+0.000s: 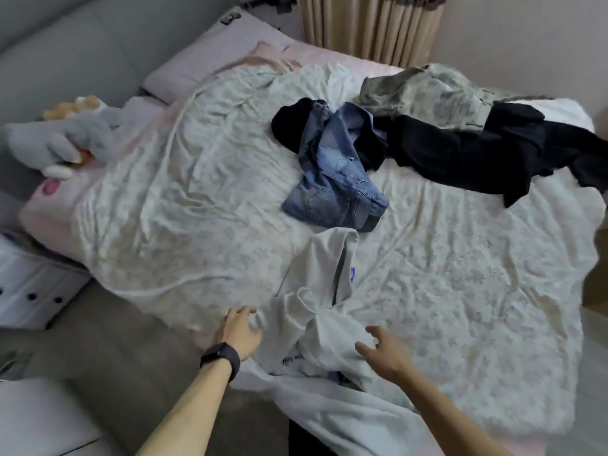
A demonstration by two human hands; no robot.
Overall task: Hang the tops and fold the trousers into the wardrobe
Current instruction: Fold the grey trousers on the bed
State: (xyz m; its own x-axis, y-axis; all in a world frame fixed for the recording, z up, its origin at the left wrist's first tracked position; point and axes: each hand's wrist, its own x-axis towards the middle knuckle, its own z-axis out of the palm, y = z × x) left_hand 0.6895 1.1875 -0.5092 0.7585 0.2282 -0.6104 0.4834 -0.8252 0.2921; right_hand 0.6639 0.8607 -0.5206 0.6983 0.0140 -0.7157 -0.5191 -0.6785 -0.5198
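I see my left hand (241, 330) at the near edge of the bed (460, 274), a black watch (222, 357) on its wrist. Its fingers are bent right against a bunched sleeve of the light grey top (316, 291). I cannot tell whether they pinch the cloth or only touch it. My right hand (385, 353) is spread, fingers apart, just over the lower part of the same top and holding nothing.

The top lies crumpled on the floral duvet at the near side of the bed, with small dark lettering near its hem and a bit of blue print higher up. Part of it trails off the edge towards me.

Just beyond it sits a heap of blue jeans (335, 179), half folded on itself. A black garment (477, 153) touches the jeans and stretches away to the right. Behind that, near the far edge, lie camouflage trousers (424, 90), partly under the black cloth.

At the head of the bed, on the left, are a pale pink pillow (210, 57) and a grey plush toy (65, 136). A beige curtain (371, 24) hangs behind the bed, and a white chest of drawers (29, 291) stands low on the left.
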